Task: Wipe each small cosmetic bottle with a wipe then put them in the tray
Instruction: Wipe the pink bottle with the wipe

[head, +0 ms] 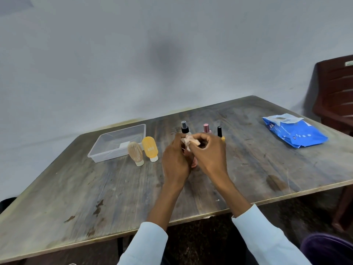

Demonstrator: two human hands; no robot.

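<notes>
My left hand (176, 159) grips a small pink bottle (194, 163) at the middle of the table; only its ribbed lower end shows between my hands. My right hand (207, 152) pinches a crumpled white wipe (188, 140) against the bottle's top. A clear plastic tray (103, 150) sits to the left with nothing in it but a label. A tan squeeze bottle (136, 153) and an orange one (150, 148) stand beside the tray. Behind my hands stand a black-capped spray bottle (185, 128), a pink-capped bottle (206, 128) and a black-capped bottle (219, 131).
A blue pack of wipes (294, 131) lies at the table's far right. A dark brown chair (336, 92) stands beyond the right corner. The worn wooden table (95, 197) meets a grey wall at the back.
</notes>
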